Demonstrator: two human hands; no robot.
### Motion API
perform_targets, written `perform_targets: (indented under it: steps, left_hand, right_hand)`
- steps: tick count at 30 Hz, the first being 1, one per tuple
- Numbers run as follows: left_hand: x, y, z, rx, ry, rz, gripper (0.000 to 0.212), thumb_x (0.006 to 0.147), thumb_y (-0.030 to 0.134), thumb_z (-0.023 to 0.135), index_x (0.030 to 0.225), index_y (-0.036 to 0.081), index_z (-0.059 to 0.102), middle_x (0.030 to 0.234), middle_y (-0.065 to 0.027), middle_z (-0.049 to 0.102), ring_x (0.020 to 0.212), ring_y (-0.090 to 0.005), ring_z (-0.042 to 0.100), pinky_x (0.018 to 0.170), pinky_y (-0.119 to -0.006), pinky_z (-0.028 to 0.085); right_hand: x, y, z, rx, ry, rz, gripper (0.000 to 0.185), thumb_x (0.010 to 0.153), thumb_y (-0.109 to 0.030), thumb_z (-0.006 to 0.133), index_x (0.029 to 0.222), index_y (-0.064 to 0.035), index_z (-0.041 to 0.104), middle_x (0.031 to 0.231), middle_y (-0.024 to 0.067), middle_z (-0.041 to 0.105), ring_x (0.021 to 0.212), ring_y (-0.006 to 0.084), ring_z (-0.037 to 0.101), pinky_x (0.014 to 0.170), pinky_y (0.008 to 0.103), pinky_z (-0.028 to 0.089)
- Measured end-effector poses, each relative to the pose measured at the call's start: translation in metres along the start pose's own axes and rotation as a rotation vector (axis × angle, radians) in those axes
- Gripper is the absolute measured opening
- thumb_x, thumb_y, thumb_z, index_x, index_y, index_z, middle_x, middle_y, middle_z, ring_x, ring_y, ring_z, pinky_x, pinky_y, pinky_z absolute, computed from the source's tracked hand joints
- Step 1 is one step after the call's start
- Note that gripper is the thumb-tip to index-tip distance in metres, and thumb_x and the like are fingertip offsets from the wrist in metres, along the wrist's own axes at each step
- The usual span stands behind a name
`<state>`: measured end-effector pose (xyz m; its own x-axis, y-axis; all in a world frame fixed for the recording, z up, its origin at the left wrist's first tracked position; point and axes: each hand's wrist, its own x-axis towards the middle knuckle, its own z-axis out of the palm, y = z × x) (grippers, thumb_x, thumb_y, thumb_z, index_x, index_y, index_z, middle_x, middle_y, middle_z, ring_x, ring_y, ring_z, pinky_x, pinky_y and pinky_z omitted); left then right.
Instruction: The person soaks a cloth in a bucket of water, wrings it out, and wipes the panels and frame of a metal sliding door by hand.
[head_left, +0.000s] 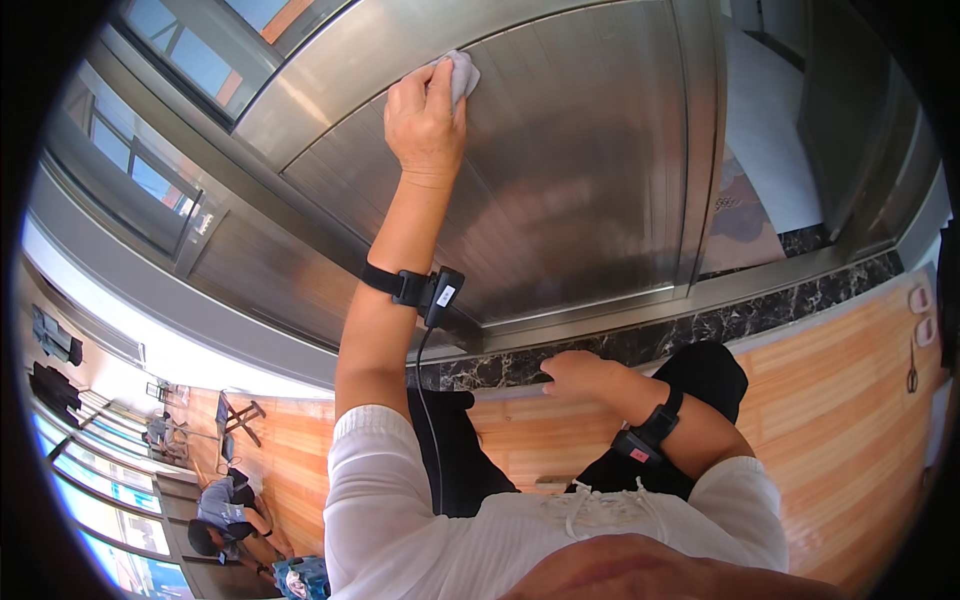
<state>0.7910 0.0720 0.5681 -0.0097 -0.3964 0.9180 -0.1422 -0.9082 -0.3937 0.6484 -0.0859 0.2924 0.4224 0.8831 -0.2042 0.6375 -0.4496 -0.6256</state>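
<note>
My left hand (426, 124) is shut on a folded grey cloth (466, 76). It presses the cloth against the upper part of a ribbed, brushed-metal door panel (570, 165), by the seam under the smooth upper rail (330, 97). Low in front of me, my right hand (581, 375) hovers by my knee, over the dark marble threshold (517, 367). Its fingers are loosely bent and slightly apart, and nothing shows in them. Each forearm wears a black strap with a small device; a cable runs from the left device (442, 296).
Wood-look flooring (825, 420) lies beneath me. Pink slippers (921, 315) and scissors (912, 371) lie at the far right. Beyond the door's right edge is an opening with a patterned mat (739, 217). At lower left, a person (225, 510) bends over a blue patterned item (300, 576); a folding stool (240, 420) stands behind.
</note>
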Motion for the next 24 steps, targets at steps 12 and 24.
perform_targets:
  steps: [12, 24]
  left_hand:
    - [0.089, 0.17, 0.086, -0.288, 0.151, -0.002, 0.032, 0.068, 0.005, 0.063, 0.1, 0.006, 0.06, 0.09, -0.0086, 0.055, 0.08, -0.026, 0.054, 0.068, -0.035, 0.046]
    - [-0.054, 0.219, 0.101, -0.456, -0.056, -0.025, 0.044, 0.058, 0.002, 0.072, 0.101, 0.008, 0.062, 0.086, -0.0044, 0.055, 0.074, -0.0232, 0.054, 0.062, -0.031, 0.046]
  right_hand:
    - [-0.031, 0.028, -0.017, 0.056, 0.303, 0.079, 0.033, 0.08, -0.027, 0.062, 0.094, 0.0018, 0.058, 0.093, 0.0209, 0.063, 0.091, 0.0368, 0.06, 0.078, 0.0443, 0.048]
    - [-0.058, 0.037, -0.025, 0.077, 0.243, 0.174, 0.035, 0.08, -0.029, 0.062, 0.097, 0.0014, 0.058, 0.092, 0.0207, 0.063, 0.089, 0.0367, 0.06, 0.077, 0.044, 0.048]
